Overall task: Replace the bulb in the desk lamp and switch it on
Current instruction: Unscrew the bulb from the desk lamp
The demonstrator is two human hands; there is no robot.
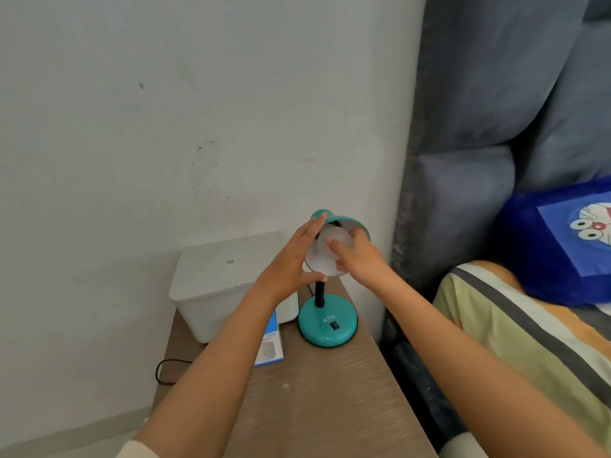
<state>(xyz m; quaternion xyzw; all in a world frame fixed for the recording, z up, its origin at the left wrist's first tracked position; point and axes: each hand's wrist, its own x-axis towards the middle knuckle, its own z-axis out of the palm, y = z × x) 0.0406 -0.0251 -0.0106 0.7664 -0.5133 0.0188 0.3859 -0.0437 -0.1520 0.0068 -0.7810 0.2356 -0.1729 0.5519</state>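
A teal desk lamp stands on a wooden bedside table [330,391]; its round base [327,323] carries a black rocker switch [336,325]. The shade [347,223] is tipped up toward me, white inside. My left hand [291,262] cups the shade's left rim, thumb under its lower edge. My right hand [358,256] reaches into the shade, and its fingers grip a white round bulb [337,241] that sits in the shade. The lamp is not lit. The socket is hidden behind the bulb.
A white lidded box [218,279] stands at the table's back left, against the wall. A blue and white carton [271,348] lies partly under my left forearm. A black cord [168,368] hangs off the left edge. A bed with a blue pillow [562,246] borders the right.
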